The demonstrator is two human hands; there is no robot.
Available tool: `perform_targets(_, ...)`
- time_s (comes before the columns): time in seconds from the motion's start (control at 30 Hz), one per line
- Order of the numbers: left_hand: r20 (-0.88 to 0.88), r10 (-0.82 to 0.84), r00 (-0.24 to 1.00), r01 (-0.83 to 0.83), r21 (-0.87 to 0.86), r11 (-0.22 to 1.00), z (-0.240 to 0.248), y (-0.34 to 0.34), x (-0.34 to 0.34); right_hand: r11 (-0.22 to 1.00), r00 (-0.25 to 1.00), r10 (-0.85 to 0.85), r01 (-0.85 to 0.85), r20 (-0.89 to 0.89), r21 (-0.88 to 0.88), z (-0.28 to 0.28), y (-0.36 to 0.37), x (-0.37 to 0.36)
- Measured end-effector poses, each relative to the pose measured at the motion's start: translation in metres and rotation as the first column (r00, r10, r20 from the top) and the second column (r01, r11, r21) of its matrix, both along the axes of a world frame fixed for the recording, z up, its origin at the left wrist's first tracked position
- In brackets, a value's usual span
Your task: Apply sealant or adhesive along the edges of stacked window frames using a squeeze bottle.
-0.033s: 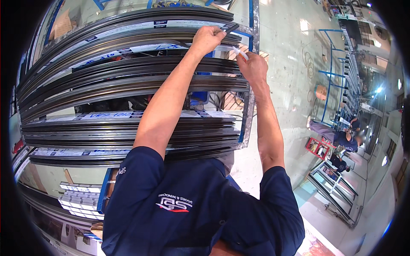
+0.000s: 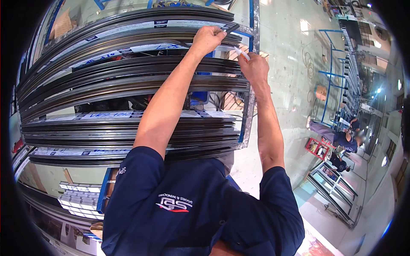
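Note:
My left hand (image 2: 208, 39) is closed, pinching a short black strip-like piece (image 2: 232, 29) that juts out past the fingertips to the right. It is over the ends of the upper stacks of long dark profiles (image 2: 128, 39). Lower and to the right, my right hand (image 2: 255, 69) is wrapped round a small white squeeze bottle (image 2: 241, 53) with orange marking. The bottle's tapered tip points up and left, toward the black piece but apart from it. My palm hides the bottle's rear end.
More dark profiles (image 2: 128, 132) lie in layers across a metal rack with a blue-and-grey upright (image 2: 247, 111) at its right. White-wrapped bars (image 2: 81, 200) are stacked at lower left. Far right are co-workers (image 2: 345, 141), a red crate (image 2: 317, 147) and blue racks (image 2: 326, 89).
My right hand and the white bottle have shifted very slightly to the right. My left hand keeps its place with the black piece.

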State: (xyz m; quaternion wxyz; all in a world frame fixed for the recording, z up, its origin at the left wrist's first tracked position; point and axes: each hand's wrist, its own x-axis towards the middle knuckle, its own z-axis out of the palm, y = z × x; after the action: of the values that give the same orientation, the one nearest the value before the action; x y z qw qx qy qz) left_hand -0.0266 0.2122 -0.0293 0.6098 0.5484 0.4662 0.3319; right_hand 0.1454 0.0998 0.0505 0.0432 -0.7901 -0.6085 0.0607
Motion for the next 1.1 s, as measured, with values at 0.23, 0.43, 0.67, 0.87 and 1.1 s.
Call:
perform_targets(0.23, -0.050, 0.003, 0.999, -0.001, 0.037, 0.999, -0.003, 0.001, 0.001, 1.000, 1.000, -0.001, 0.001, -0.015, 0.017, 0.002, 0.003, -0.002)
perform_targets(0.43, -0.034, 0.007, 0.999, -0.006, 0.030, 1.000, -0.002, 0.001, 0.000, 0.999, 1.000, 0.006, -0.005, -0.028, 0.036, 0.003, 0.008, -0.016)
perform_targets(0.67, -0.068, 0.009, 0.998, -0.008, 0.025, 1.000, 0.002, -0.001, 0.000, 0.999, 0.999, -0.032, 0.032, 0.002, -0.016, 0.007, 0.006, 0.002)
perform_targets(0.87, -0.045, -0.005, 0.999, 0.007, 0.030, 1.000, 0.000, 0.001, -0.001, 0.998, 0.998, 0.065, -0.065, -0.009, 0.016, 0.003, 0.011, -0.014)
perform_targets(1.1, -0.071, 0.026, 0.997, -0.023, 0.045, 0.999, 0.000, -0.001, 0.000, 1.000, 1.000, 0.015, -0.016, -0.017, -0.015, 0.008, 0.010, -0.002)
